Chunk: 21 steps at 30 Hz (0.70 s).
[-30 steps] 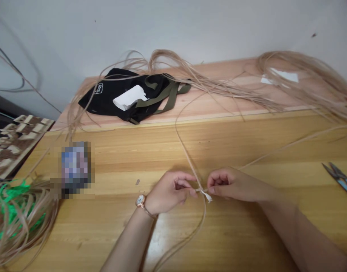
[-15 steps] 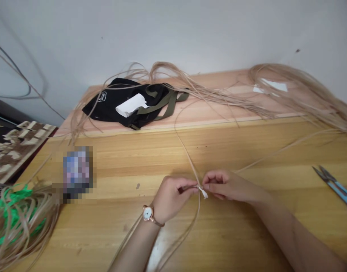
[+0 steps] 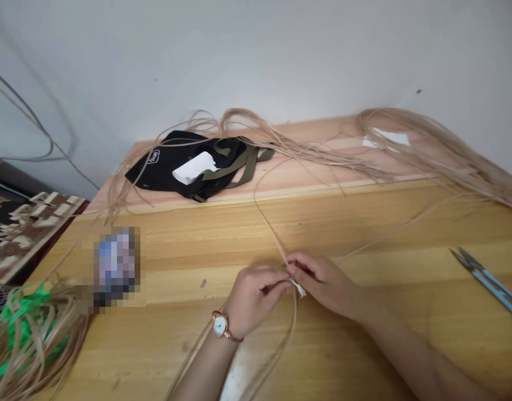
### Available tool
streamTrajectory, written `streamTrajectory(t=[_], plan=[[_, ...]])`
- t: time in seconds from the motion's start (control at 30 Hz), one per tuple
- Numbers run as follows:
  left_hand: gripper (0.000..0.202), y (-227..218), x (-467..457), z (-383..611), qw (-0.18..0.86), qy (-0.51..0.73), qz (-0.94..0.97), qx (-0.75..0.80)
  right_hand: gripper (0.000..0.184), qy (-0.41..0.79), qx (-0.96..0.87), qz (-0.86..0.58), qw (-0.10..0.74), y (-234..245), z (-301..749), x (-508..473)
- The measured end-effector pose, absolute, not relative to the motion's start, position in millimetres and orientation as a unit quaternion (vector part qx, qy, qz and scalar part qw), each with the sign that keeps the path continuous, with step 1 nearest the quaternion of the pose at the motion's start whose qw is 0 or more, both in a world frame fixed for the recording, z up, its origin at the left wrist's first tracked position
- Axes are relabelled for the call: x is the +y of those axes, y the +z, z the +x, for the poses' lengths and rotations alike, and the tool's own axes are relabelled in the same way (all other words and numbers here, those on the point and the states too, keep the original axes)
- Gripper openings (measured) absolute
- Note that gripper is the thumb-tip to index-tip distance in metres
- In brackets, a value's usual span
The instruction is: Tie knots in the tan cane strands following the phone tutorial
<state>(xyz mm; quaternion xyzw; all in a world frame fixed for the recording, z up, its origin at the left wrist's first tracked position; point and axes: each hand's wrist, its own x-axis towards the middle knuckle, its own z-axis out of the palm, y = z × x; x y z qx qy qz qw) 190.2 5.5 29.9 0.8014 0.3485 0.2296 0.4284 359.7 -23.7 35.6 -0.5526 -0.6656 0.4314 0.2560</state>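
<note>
My left hand (image 3: 253, 295), with a watch (image 3: 220, 324) on its wrist, is closed in a pinch on thin tan strands, cane-like in look. My right hand (image 3: 322, 281) is closed too, its fingertips pinching a tan strand (image 3: 272, 225) just above the left fingertips. Between the hands a small twisted white strip (image 3: 298, 288) sticks out where the strands cross. One strand runs up toward the back of the table, and another curves down toward me. The exact crossing is partly hidden by my fingers.
Blue-handled thread snips (image 3: 489, 285) lie on the wooden table (image 3: 176, 250) at the right. A black bag (image 3: 167, 167) with a white paper roll (image 3: 194, 168) lies at the back, near bundles of strands (image 3: 431, 133). Coiled strands with green ties (image 3: 30, 328) lie at left.
My right hand has shifted up and left, from beside the white strip to the strand above it. My left hand keeps its pinch. The view has tilted slightly.
</note>
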Motion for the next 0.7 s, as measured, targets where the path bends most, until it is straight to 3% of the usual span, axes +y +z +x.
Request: streamTrajectory(t=[0.2, 0.47, 0.7], plan=[[0.022, 29.5, 5.9, 189.5, 0.390, 0.234, 0.820, 0.347, 0.025, 0.584, -0.534, -0.512, 0.335, 22.2, 358.9, -19.3], [0.023, 26.6, 8.2, 191.1, 0.429, 0.231, 0.792, 0.368, 0.028, 0.595, -0.492, -0.523, 0.362, 17.1, 357.4, -13.0], [0.022, 25.0, 5.7, 191.1, 0.519, 0.200, 0.726, 0.406, 0.023, 0.535, -0.553, -0.521, 0.371, 12.9, 355.5, -18.5]])
